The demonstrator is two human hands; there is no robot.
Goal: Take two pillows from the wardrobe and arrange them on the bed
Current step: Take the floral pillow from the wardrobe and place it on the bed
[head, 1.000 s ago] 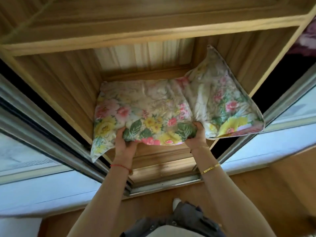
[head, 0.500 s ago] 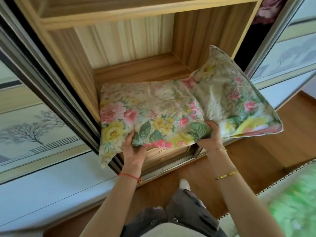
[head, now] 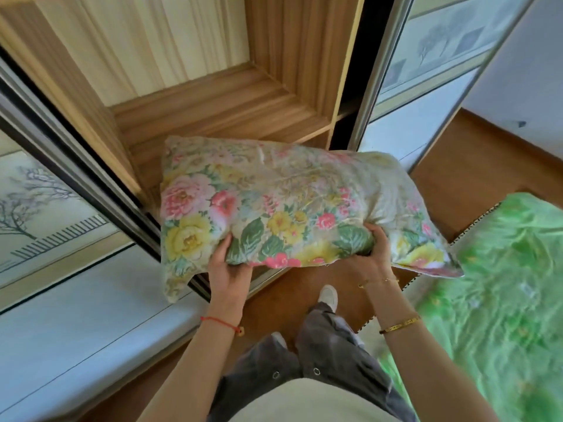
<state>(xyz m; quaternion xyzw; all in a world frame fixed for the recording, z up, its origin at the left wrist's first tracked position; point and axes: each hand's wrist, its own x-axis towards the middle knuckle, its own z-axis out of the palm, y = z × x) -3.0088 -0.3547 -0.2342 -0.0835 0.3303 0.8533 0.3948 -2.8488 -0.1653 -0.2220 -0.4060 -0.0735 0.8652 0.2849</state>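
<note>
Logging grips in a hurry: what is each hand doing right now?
Left hand: closed on the near edge of the floral pillow.
Right hand: closed on the same pillow's near edge.

1. Wooden floor [head: 475,166] of warm brown boards runs beneath everything.
2. Sliding doors [head: 61,208], metal-framed, carry pale panels printed with bare trees.
3. A second sliding door [head: 426,71] stands at the right.
4. White wall [head: 524,71] rises beyond it.
5. Daylight falls softly and evenly over the room.
</note>
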